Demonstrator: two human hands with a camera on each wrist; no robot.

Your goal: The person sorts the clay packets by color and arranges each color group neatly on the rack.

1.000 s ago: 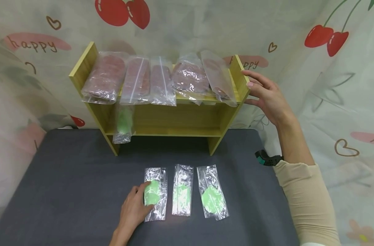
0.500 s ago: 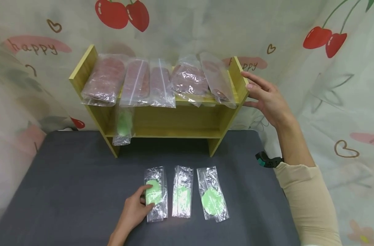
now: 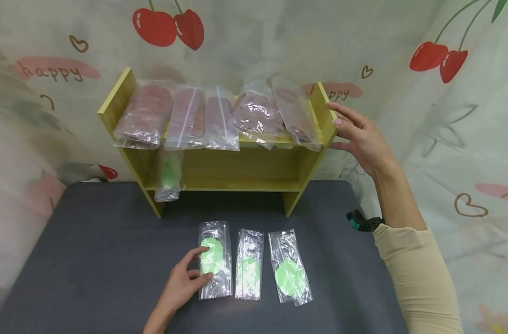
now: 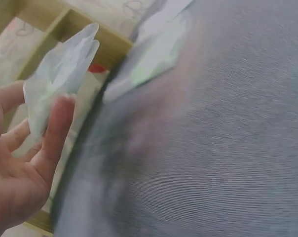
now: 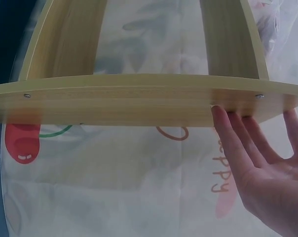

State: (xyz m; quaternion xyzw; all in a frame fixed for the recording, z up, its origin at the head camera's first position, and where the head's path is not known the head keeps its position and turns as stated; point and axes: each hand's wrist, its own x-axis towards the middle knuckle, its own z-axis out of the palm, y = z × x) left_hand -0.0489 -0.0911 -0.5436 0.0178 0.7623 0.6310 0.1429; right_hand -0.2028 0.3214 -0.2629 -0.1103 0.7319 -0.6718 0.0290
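Observation:
My left hand (image 3: 180,280) pinches the left edge of a clear plastic bag (image 3: 222,264) with a green round piece inside, thumb on the near side. In the left wrist view this bag (image 4: 60,74) is bent between thumb and fingers, raised off the dark table. My right hand (image 3: 364,139) touches the right side panel of a small wooden shelf (image 3: 237,189). In the right wrist view the fingertips (image 5: 219,111) rest against the panel's outer face, fingers nearly straight. Two similar bags, a middle one (image 3: 248,273) and a right one (image 3: 290,276), lie flat on the table.
On the shelf's top level several bags with reddish flat pieces, one a shiny bag (image 3: 258,113), stand in a row. One green-piece bag (image 3: 169,174) hangs over the lower board's left end. Behind is a printed curtain (image 3: 245,37); the dark table (image 3: 91,260) lies below.
The left bag has come up off the table in my left hand and shifted slightly right and away from me. My right hand keeps its place on the shelf. The head view tilts slightly.

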